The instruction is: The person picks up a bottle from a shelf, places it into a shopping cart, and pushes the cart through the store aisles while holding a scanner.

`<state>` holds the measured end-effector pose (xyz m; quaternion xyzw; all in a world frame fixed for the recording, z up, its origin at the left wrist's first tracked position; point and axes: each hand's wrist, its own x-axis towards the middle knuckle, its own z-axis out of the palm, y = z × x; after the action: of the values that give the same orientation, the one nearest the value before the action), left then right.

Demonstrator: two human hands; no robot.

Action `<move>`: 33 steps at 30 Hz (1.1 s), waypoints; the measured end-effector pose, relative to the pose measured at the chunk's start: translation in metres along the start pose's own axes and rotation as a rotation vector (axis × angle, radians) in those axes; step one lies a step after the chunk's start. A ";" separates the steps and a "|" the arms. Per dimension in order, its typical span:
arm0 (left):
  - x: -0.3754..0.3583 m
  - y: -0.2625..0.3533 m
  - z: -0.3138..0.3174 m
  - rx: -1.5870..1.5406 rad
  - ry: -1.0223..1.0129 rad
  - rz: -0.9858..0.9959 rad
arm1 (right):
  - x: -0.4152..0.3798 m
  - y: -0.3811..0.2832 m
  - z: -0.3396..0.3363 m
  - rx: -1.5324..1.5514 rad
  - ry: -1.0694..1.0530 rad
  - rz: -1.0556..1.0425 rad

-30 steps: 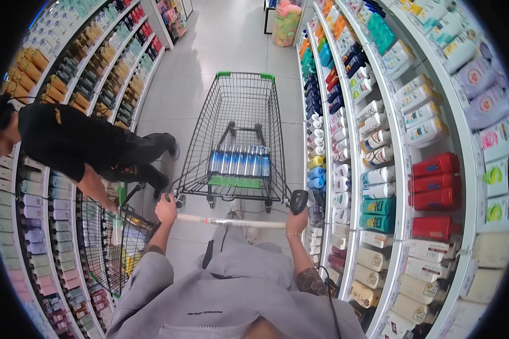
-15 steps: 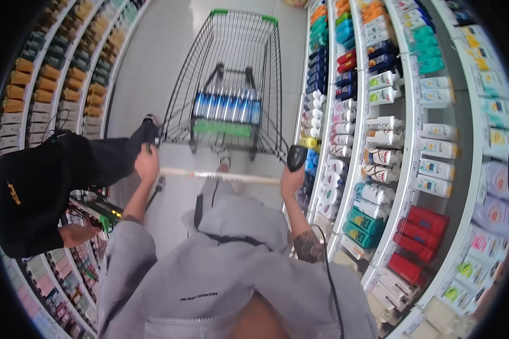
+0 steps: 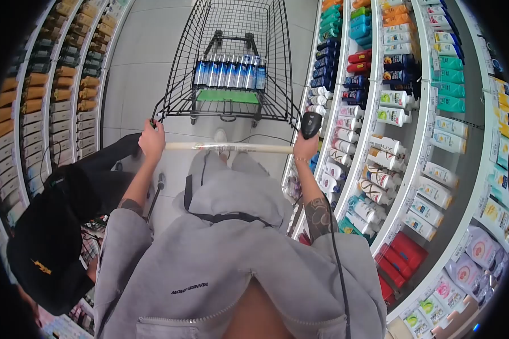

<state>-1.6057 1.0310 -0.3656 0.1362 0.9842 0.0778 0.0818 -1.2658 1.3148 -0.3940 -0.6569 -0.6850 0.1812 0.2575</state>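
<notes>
**Both hands on the trolley bar, scanner in the right**

Aisle between two long runs of shelving. Person in a grey hoodie (image 3: 232,254) stands behind a black wire shopping trolley (image 3: 232,62), seen from above.

Left hand (image 3: 151,140): fingers wrapped shut around the left end of the pale handle bar (image 3: 229,147). The grip is closed on the bar itself, right where the bar meets the trolley frame.

Right hand (image 3: 305,150): at the right end of the same bar, closed around a black handheld scanner (image 3: 311,123). The scanner head stands up above the fist, just beside the trolley's right rear corner. Whether the hand also clasps the bar I cannot tell from here. A dark cable (image 3: 336,265) runs down along the right forearm and over the hoodie.

Inside the trolley: a row of blue-labelled bottles (image 3: 231,72) standing upright across the basket, with a green panel (image 3: 227,96) lying just on the near side of them.

Right-hand shelves (image 3: 413,164): packed with bottles and tubes in white, teal, blue, orange and red. Left-hand shelves (image 3: 68,85): rows of brownish and pale packs.

A second person in black clothing (image 3: 56,237) is bent low at the left shelving, close beside the trolley-pusher's left elbow. That person's hands are not visible.

Floor (image 3: 136,68) is pale tile.
</notes>
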 end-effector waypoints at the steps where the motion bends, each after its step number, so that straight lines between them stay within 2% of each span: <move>1: 0.007 0.006 0.001 -0.030 0.006 0.011 | 0.013 -0.002 0.006 -0.033 -0.001 -0.004; 6: 0.038 0.042 0.003 -0.090 0.027 0.035 | 0.072 -0.032 0.026 -0.128 -0.028 -0.022; 12: 0.071 0.104 -0.004 -0.117 -0.096 -0.066 | 0.157 -0.055 0.057 -0.074 -0.063 -0.060; 15: 0.091 0.117 0.013 -0.164 -0.012 0.001 | 0.198 -0.085 0.064 -0.086 -0.098 -0.055; 17: 0.106 0.133 0.020 -0.142 0.018 -0.037 | 0.230 -0.093 0.081 -0.035 -0.055 -0.079; 19: 0.121 0.153 0.013 -0.155 -0.079 -0.082 | 0.256 -0.101 0.093 -0.039 -0.115 -0.112; 21: 0.135 0.169 0.010 -0.116 -0.073 -0.070 | 0.276 -0.119 0.101 0.006 -0.094 -0.095; 23: 0.158 0.187 0.005 -0.092 -0.057 -0.059 | 0.297 -0.136 0.111 -0.013 -0.051 -0.199; 25: 0.176 0.204 0.001 -0.067 -0.072 -0.145 | 0.315 -0.151 0.122 -0.031 -0.075 -0.195; 27: 0.201 0.213 0.002 -0.038 -0.065 -0.140 | 0.330 -0.161 0.138 -0.038 -0.114 -0.263; 33: 0.277 0.233 0.000 0.029 0.053 -0.165 | 0.368 -0.206 0.182 -0.016 -0.120 -0.284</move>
<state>-1.8093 1.3304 -0.3631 0.0535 0.9950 0.0601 0.0599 -1.5412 1.6819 -0.3769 -0.5435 -0.7865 0.1766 0.2341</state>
